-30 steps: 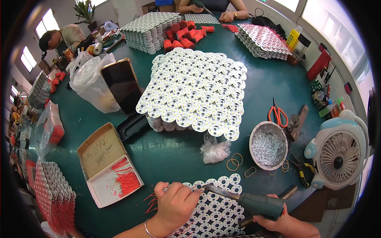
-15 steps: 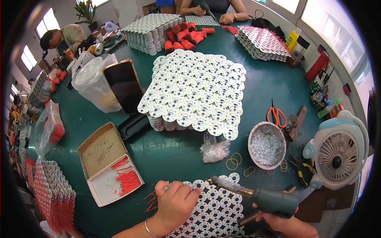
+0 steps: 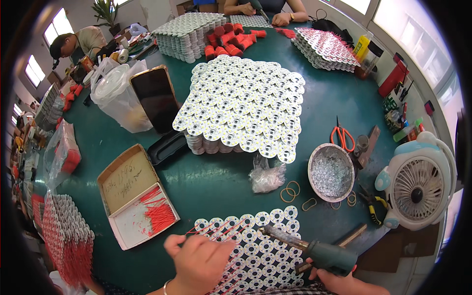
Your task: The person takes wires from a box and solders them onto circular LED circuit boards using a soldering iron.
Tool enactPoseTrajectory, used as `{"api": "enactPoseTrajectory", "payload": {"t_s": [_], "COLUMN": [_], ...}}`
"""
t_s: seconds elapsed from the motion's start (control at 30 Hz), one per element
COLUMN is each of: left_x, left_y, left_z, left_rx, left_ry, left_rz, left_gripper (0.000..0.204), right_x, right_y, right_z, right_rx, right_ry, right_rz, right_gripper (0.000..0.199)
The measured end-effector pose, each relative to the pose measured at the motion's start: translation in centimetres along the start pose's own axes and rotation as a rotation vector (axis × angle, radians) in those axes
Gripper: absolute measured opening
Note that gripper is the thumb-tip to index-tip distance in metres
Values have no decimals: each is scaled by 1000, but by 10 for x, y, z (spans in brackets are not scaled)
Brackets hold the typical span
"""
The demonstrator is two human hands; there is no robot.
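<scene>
A panel of round white circuit discs [image 3: 265,248] lies at the table's near edge in the head view. My left hand [image 3: 199,260] rests on its left part, fingers curled around thin red wires [image 3: 216,228] that fan out over the discs. My right hand [image 3: 339,282] grips a dark green soldering iron [image 3: 314,250] by the handle. Its metal tip points left and sits just above the discs near the panel's top middle.
A tall stack of disc panels [image 3: 243,105] fills the table centre. An open cardboard box of red wires [image 3: 142,206] lies to the left. To the right are a metal bowl [image 3: 330,172], orange scissors [image 3: 342,136], rubber bands [image 3: 290,191] and a small fan [image 3: 418,182]. Other people work at the far edge.
The soldering iron's tip has shifted slightly left and forward over the disc panel. My left hand has stayed on the panel with the wires.
</scene>
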State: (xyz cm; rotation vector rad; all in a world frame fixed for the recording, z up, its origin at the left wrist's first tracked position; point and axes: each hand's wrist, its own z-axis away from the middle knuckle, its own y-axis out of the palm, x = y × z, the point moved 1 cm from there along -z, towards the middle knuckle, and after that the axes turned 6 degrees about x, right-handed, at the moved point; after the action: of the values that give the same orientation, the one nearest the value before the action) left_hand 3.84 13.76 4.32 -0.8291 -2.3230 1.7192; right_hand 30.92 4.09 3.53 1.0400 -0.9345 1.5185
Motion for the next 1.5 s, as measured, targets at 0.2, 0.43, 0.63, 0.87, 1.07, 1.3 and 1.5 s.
{"api": "enactPoseTrajectory", "payload": {"t_s": [0.2, 0.43, 0.63, 0.87, 1.07, 1.3, 1.5], "left_x": [-3, -1, -1, -2, -1, -3, -9], "left_y": [39, 45, 47, 47, 47, 47, 38], "left_z": [3, 4, 4, 4, 5, 4, 5], "left_rx": [67, 67, 69, 62, 65, 85, 54], "left_ry": [123, 102, 94, 95, 96, 104, 106], "left_rz": [123, 140, 144, 137, 135, 122, 142], "left_gripper": [16, 17, 17, 17, 16, 17, 18], "right_x": [-12, 0, -7, -3, 1, -42, -35], "right_y": [5, 7, 7, 8, 9, -2, -4], "right_z": [-2, -6, -4, -7, -9, 10, 11], "right_rx": [-34, 18, 5, 15, 17, -61, 20], "right_ry": [-388, -472, -357, -347, -398, -165, -166], "right_rz": [485, 573, 391, 457, 507, 285, 54], "right_gripper": [33, 40, 39, 39, 39, 36, 36]}}
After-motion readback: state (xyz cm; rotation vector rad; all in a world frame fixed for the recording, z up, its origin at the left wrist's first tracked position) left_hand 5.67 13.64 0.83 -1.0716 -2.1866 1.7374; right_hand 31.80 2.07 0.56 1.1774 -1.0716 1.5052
